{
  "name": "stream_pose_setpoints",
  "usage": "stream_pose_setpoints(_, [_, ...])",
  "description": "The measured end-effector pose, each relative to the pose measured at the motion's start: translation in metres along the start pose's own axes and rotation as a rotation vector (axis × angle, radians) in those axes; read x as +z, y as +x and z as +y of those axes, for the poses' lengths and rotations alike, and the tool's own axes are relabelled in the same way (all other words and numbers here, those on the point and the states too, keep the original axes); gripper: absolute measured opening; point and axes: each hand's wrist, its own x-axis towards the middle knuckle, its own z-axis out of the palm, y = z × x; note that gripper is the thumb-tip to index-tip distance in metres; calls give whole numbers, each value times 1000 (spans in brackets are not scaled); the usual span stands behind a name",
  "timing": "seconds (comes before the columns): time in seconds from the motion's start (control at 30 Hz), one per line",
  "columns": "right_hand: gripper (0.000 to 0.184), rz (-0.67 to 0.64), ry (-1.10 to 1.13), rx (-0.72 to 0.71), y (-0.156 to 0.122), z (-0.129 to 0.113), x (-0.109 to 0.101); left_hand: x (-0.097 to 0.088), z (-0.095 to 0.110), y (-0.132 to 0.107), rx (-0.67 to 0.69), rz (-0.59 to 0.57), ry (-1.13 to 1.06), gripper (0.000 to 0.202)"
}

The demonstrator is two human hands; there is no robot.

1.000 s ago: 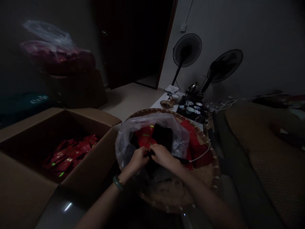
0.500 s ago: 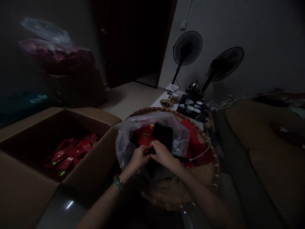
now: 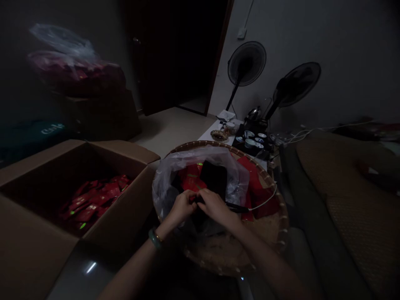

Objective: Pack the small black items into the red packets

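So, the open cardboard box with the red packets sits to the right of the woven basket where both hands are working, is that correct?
Not quite: in the head view the cardboard box of red packets sits to the left of the woven basket, where the left hand and right hand work.

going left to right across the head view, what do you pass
cardboard box with red packets → left hand → right hand over the clear plastic bag in the woven basket → brown cushion

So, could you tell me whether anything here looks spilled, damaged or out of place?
Nothing stands out. Both hands, left and right, meet over a small dark item, too dim to identify, inside the clear plastic bag in the round woven basket. Red packets lie loose in the open cardboard box.
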Motion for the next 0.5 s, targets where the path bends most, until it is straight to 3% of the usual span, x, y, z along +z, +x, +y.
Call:
stream_pose_setpoints(0.13, [22, 146, 174, -35, -3, 1, 9, -4, -5, 0, -26, 10, -28, 43])
stream_pose_setpoints(0.33, [13, 57, 117, -194, -19, -1, 9, -5, -10, 0, -40, 35, -75, 44])
stream_pose_setpoints(0.5, [21, 88, -27, -166, -20, 2, 5, -1, -12, 0, -82, 39, -162, 42])
